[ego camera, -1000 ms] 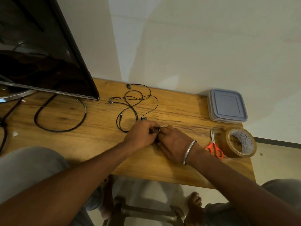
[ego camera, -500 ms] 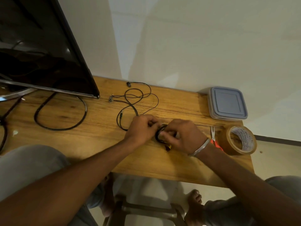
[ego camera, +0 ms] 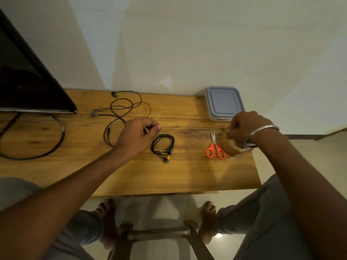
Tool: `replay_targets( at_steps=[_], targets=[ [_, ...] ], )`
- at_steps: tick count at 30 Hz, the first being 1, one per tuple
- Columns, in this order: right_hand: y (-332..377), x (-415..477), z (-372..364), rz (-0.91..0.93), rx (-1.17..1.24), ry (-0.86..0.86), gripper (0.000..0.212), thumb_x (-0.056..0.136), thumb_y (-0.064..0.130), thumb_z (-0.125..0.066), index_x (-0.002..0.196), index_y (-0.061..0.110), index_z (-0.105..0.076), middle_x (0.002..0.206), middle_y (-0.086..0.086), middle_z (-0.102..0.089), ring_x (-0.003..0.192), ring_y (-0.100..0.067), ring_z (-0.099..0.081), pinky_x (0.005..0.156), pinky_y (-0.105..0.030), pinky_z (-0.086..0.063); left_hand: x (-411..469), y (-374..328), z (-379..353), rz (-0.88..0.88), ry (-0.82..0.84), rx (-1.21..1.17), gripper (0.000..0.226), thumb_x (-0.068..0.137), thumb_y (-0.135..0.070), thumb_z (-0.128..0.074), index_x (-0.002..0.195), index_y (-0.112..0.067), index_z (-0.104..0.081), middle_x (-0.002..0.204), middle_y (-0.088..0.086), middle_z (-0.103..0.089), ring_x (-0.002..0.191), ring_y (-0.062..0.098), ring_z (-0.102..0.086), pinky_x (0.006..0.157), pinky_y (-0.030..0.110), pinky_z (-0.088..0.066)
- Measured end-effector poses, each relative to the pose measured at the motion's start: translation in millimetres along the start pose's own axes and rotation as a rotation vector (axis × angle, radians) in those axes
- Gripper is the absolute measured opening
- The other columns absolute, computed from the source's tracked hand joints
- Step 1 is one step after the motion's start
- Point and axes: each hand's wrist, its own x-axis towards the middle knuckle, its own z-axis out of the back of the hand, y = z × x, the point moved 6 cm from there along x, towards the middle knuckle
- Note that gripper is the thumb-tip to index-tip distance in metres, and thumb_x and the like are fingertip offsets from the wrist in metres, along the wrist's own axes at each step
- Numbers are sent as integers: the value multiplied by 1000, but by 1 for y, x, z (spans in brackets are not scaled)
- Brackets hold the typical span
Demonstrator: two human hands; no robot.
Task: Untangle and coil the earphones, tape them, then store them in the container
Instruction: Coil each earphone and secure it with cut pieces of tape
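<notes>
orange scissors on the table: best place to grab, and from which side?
Grip the orange-handled scissors by the two orange loops, coming from the near table edge. They lie flat and closed, blades pointing toward the wall, loops nearest the person. The brown packing tape roll and right hand crowd their right side.

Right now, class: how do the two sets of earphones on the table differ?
The coiled earphones form a tight ring near the left hand; the loose earphones sprawl in open loops farther back. The coiled set shows a yellow detail; the loose set shows none. Both are black and lie on the table.
</notes>
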Motion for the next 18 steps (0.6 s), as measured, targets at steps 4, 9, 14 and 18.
replay_targets(
  at_steps=[4,9,14,18],
  targets=[
    [-4,-9,-19,-7,-140,121,30,70,48,-79,85,25,-66,89,0,-64,83,-24,-64,78,-37,-57,-1,-8,-1,-52,16,22,14,95,-22,-65,90,-15,-76,75,-12,-71,58,1,-59,53,7,-40],
    [-5,-11,-32,-21,-192,131,18,74,23,-78,81,21,-61,84,-1,-63,77,-23,-63,74,-36,-56,-4,-11,-4,-61,47,18,13,95,-21,-65,93,-15,-76,75,-14,-69,55,-3,-56,51,9,-40],
    [-4,-9,-25,-17,-141,110,23,77,23,-76,75,19,-53,82,-1,-57,77,-23,-59,67,-32,-49,-3,-12,-7,-57,77,6,14,95,-23,-64,93,-16,-76,73,-14,-70,56,6,-61,52,17,-44],
    [7,-11,-9,62,-13,152,24,70,25,-82,67,12,-62,75,-3,-57,72,-23,-58,62,-31,-47,-5,-14,-10,-33,127,-27,14,96,-25,-63,91,-19,-76,73,-11,-71,58,10,-64,54,23,-48]
  ],
)
